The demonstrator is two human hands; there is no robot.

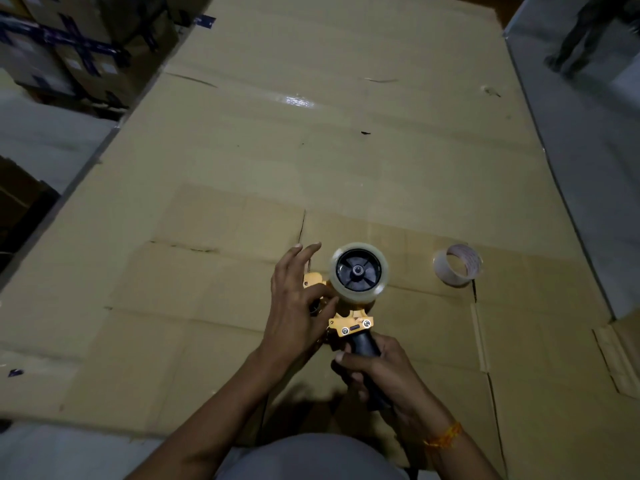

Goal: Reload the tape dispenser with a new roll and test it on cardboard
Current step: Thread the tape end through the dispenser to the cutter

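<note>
Tape dispenser (349, 306) handle sits inside right hand (388, 372) fingers.

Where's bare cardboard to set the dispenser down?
Free: the cardboard sheet beyond the mounted tape roll, and the stretch left of the left hand. Crowded: right of the dispenser, where the near-empty roll lies.

Flattened cardboard sheets (311, 140) cover the floor (581, 161); a nearly spent tape roll (457, 265) lies on them.
</note>
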